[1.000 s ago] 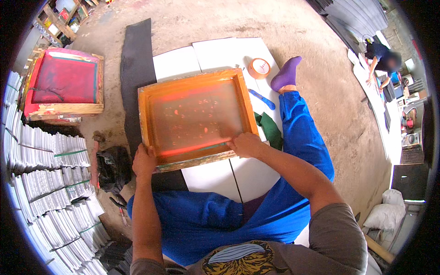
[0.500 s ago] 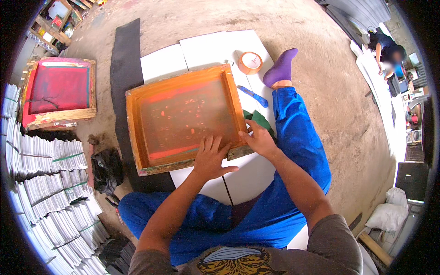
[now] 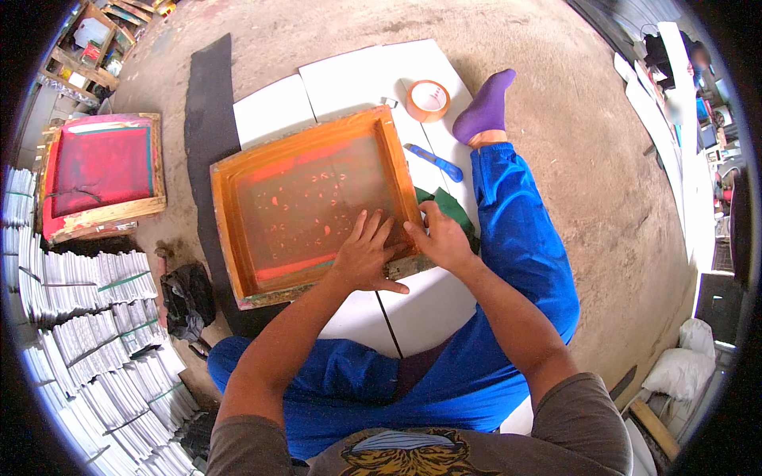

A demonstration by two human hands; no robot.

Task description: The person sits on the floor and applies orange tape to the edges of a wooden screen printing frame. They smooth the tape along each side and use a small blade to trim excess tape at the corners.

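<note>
A screen-printing frame point(image 3: 298, 136) with orange-stained wooden rails lies on white boards in front of me. Its brownish mesh shows small reddish-orange marks and red bands at the far and near ends. My left hand point(image 3: 365, 254) rests over the near rail, fingers spread on the mesh and thumb stretched out to the right. At the near right corner, my right hand point(image 3: 442, 236) pinches the right rail between thumb and curled fingers. Dark green cloth point(image 3: 454, 211) lies just beyond that hand, partly covered. Farther along are a blue utility knife point(image 3: 434, 161) and a roll of orange tape point(image 3: 428, 101).
White boards point(image 3: 341, 79) lie beneath, beside a black strip point(image 3: 208, 103). A red-stained screen frame point(image 3: 103, 208) stands at left, above stacks of bundled paper point(image 3: 103, 274). A black plastic bag point(image 3: 187, 297) sits nearby. My purple-socked foot point(image 3: 484, 107) flanks the boards. Another person point(image 3: 663, 59) is at far right.
The view has shifted slightly. My left hand has slid a little farther onto the mesh, and my right fingers have curled closer at the frame's corner. The frame stays in place on the boards.
</note>
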